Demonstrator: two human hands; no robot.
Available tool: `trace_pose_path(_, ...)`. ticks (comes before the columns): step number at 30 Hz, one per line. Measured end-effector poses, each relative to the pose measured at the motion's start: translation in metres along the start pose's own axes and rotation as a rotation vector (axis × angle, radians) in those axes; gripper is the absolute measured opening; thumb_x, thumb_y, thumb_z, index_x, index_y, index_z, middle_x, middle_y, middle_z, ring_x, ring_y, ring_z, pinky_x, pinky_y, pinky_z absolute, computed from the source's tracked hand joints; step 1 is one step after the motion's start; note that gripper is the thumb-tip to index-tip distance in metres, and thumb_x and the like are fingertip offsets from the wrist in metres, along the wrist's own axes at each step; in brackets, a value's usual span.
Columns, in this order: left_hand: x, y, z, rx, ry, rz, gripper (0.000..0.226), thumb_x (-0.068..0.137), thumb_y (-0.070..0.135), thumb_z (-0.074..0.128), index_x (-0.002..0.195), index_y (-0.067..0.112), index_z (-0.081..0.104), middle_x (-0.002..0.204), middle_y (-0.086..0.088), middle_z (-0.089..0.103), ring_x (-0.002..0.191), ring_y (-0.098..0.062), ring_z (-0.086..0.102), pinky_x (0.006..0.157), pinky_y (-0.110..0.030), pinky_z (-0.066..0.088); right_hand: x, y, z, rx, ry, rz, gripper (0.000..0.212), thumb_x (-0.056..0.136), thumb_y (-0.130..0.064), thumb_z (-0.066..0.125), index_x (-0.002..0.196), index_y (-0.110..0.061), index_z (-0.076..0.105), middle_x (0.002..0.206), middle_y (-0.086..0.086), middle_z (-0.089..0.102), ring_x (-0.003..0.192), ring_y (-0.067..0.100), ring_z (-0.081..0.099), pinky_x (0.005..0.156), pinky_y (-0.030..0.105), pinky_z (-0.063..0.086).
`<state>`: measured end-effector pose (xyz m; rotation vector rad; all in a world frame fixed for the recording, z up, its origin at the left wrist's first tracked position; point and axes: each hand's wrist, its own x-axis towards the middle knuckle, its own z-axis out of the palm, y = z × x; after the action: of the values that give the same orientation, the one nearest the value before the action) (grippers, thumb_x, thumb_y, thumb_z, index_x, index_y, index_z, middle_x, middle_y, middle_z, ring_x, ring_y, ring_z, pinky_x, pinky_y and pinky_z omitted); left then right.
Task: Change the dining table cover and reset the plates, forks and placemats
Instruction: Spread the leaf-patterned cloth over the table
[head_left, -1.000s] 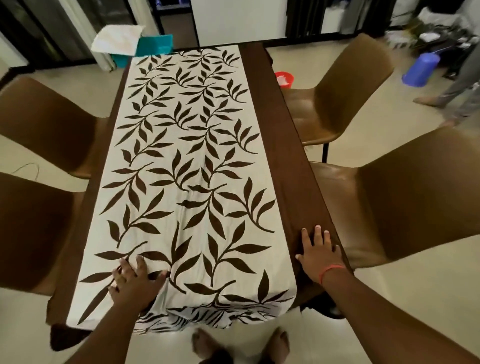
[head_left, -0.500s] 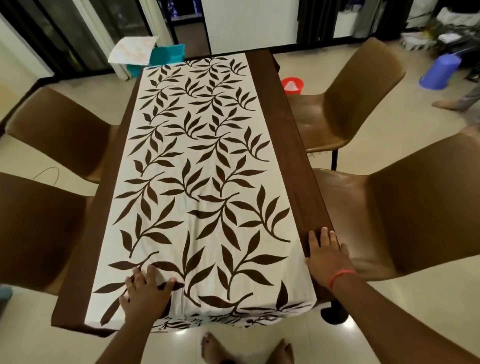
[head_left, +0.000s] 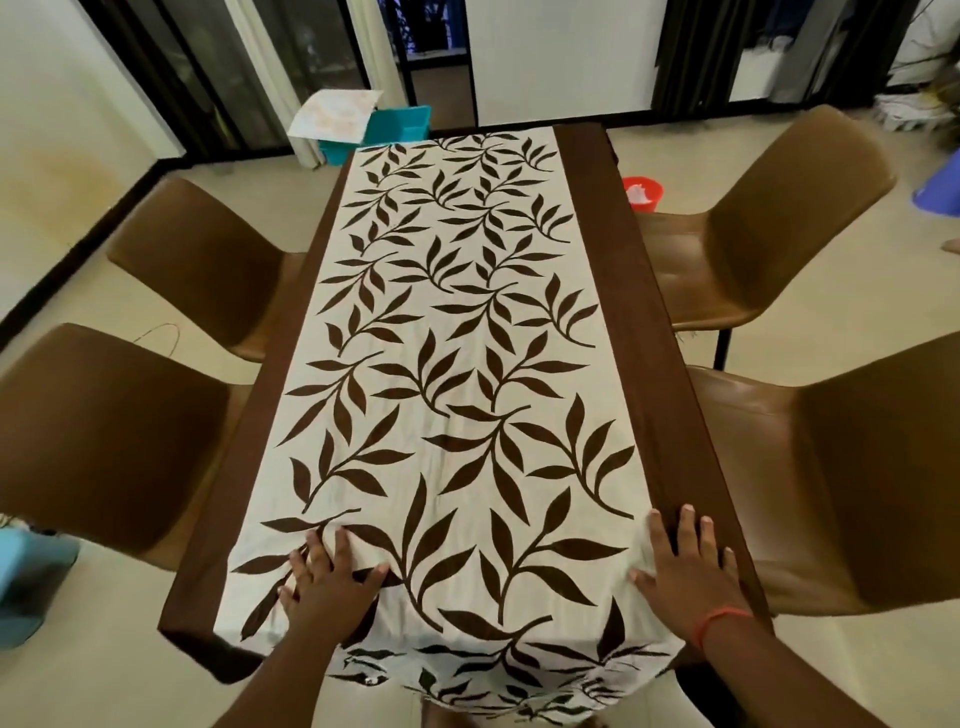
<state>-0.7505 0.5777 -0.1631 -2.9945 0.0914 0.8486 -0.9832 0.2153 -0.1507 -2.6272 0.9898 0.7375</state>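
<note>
A white table cover (head_left: 457, 364) printed with dark brown leaves and edged by brown side bands lies along the dining table (head_left: 582, 150). Its near end hangs over the front edge. My left hand (head_left: 330, 587) presses flat on the cover near the front left, fingers spread. My right hand (head_left: 685, 566) lies flat at the front right, across the seam between the white print and the brown band. No plates, forks or placemats are in view.
Four brown chairs ring the table: two on the left (head_left: 104, 447) (head_left: 202, 265), two on the right (head_left: 769, 223) (head_left: 857, 488). A teal bin (head_left: 397, 127) with paper on it stands beyond the far end. A red bucket (head_left: 642, 193) sits on the floor at the right.
My right hand has slid left from the brown band onto the edge of the white print. My left hand has stayed near the front left. The view has tilted up a little.
</note>
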Motion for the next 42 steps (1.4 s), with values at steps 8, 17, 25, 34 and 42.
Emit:
trace_pose_path(8, 0.006, -0.004, -0.013, 0.002, -0.014, 0.03, 0.097, 0.085, 0.081, 0.03, 0.155, 0.03, -0.016, 0.163, -0.01, -0.022, 0.149, -0.039, -0.015, 0.118, -0.062, 0.003, 0.001, -0.001, 0.001, -0.018, -0.011, 0.01, 0.08, 0.095, -0.067, 0.026, 0.156, -0.03, -0.011, 0.163, 0.013, -0.016, 0.151, 0.037, -0.01, 0.121, 0.056, 0.008)
trace_pose_path(17, -0.01, -0.028, -0.007, -0.009, 0.066, 0.053, 0.086, 0.089, 0.073, 0.035, 0.157, 0.03, 0.003, 0.166, -0.008, -0.004, 0.151, -0.036, -0.005, 0.118, -0.063, 0.01, 0.005, -0.004, 0.0, -0.044, -0.031, 0.002, 0.083, 0.094, -0.067, 0.03, 0.155, -0.028, -0.011, 0.162, 0.016, -0.018, 0.15, 0.039, -0.011, 0.121, 0.058, 0.006)
trace_pose_path(25, -0.039, -0.066, 0.011, -0.028, 0.084, 0.078, 0.08, 0.095, 0.064, 0.037, 0.158, 0.024, 0.008, 0.166, -0.009, -0.002, 0.152, -0.035, -0.001, 0.118, -0.06, 0.013, 0.0, -0.005, -0.003, 0.001, -0.035, 0.032, 0.082, 0.095, -0.062, 0.039, 0.156, -0.028, -0.003, 0.164, 0.014, -0.012, 0.151, 0.038, -0.006, 0.12, 0.058, 0.009)
trace_pose_path(34, -0.053, -0.151, -0.004, 0.0, 0.128, 0.197, 0.074, 0.097, 0.064, 0.028, 0.158, 0.028, 0.007, 0.166, -0.006, -0.004, 0.153, -0.029, -0.004, 0.121, -0.056, 0.009, -0.06, -0.178, 0.0, -0.048, 0.087, -0.236, 0.08, 0.096, -0.059, 0.039, 0.158, -0.022, 0.004, 0.165, 0.011, -0.001, 0.151, 0.035, 0.004, 0.119, 0.056, 0.017)
trace_pose_path(42, -0.05, -0.356, -0.053, -0.017, 0.247, 0.154, 0.076, 0.096, 0.068, 0.02, 0.158, 0.028, 0.0, 0.166, -0.005, -0.009, 0.152, -0.029, -0.008, 0.12, -0.059, 0.005, -0.147, -0.475, 0.05, -0.102, 0.116, -0.587, 0.08, 0.095, -0.064, 0.035, 0.158, -0.025, 0.005, 0.166, 0.006, -0.003, 0.152, 0.03, 0.003, 0.12, 0.055, 0.013)
